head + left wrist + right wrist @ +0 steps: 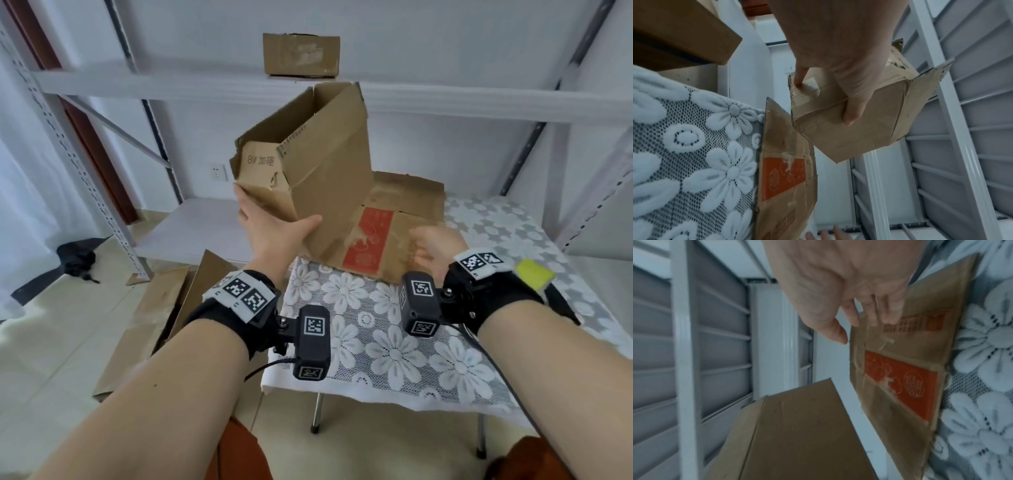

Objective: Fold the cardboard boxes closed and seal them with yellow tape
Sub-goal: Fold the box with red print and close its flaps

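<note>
My left hand [274,228] grips a brown cardboard box [318,161] by its lower corner and holds it tilted in the air, open flaps pointing up and away. In the left wrist view the thumb and fingers [851,113] wrap that box [849,129] at its taped bottom edge. A flattened box with a red printed panel [370,240] lies on the table below. My right hand [435,245] hovers over that flattened box [910,369], fingers [885,313] loosely extended and holding nothing. A yellow piece [534,274] sits by my right wrist band.
The lace flower tablecloth [394,342] covers a small table. A grey metal shelf rack [137,82] stands behind, with another closed box [301,54] on its upper shelf. Flattened cardboard [161,308] leans on the floor at left, near a black object [75,257].
</note>
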Motion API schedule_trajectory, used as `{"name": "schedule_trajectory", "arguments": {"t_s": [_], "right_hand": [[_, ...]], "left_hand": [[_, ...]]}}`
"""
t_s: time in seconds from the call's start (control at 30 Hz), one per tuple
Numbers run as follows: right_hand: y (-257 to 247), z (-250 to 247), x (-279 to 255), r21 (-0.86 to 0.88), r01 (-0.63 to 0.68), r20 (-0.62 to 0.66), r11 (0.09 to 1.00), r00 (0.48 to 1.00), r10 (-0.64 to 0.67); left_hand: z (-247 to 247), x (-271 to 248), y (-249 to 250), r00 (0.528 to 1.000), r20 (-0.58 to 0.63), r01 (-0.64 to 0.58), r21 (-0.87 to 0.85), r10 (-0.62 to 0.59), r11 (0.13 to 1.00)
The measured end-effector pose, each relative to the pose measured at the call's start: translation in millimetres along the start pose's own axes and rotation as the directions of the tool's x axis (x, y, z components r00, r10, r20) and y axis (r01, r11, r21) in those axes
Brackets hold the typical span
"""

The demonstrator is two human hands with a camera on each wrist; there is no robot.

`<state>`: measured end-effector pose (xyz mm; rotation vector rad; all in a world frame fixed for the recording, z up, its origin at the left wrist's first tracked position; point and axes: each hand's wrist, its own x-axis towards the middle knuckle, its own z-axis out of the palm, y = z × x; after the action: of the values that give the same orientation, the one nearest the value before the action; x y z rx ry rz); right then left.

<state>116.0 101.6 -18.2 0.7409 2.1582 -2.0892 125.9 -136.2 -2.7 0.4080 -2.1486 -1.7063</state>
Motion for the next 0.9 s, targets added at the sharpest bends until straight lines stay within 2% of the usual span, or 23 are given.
{"name": "schedule_trajectory", "arguments": {"t_s": [0.1, 0.27, 0.43, 0.63, 0.77, 0.9], "right_hand": [[4, -9, 6, 0.039, -0.018, -0.055, 0.999, 0.998, 0.020], [-3, -17, 12, 0.171, -0.024, 0.185, 0.985, 0.983, -0.008], [-18, -38, 26, 0.259, -0.042, 0.262, 0.965, 0.965, -0.028], [-13, -93, 42, 0.318, 0.005, 0.140, 0.948, 0.989, -0.053], [-4, -131, 53, 0.469, 0.076, 0.051, 0.880, 0.992, -0.113], [-8, -166, 62, 0.365, 0.145, -0.119, 0.920, 0.987, -0.109]], "left_hand": [[14, 7, -2, 0.999, 0.038, 0.001, 0.004, -0.001, 1.000], [59, 7, 5, 0.988, 0.152, -0.015, 0.012, 0.013, 1.000], [127, -8, 11, 0.931, 0.359, -0.062, -0.004, 0.059, 0.998], [210, -43, 20, 0.853, 0.496, -0.180, -0.014, 0.163, 0.984], [255, -66, 23, 0.796, 0.584, -0.177, -0.032, 0.162, 0.984], [287, -79, 24, 0.753, 0.642, -0.122, -0.081, 0.145, 0.989]]}}
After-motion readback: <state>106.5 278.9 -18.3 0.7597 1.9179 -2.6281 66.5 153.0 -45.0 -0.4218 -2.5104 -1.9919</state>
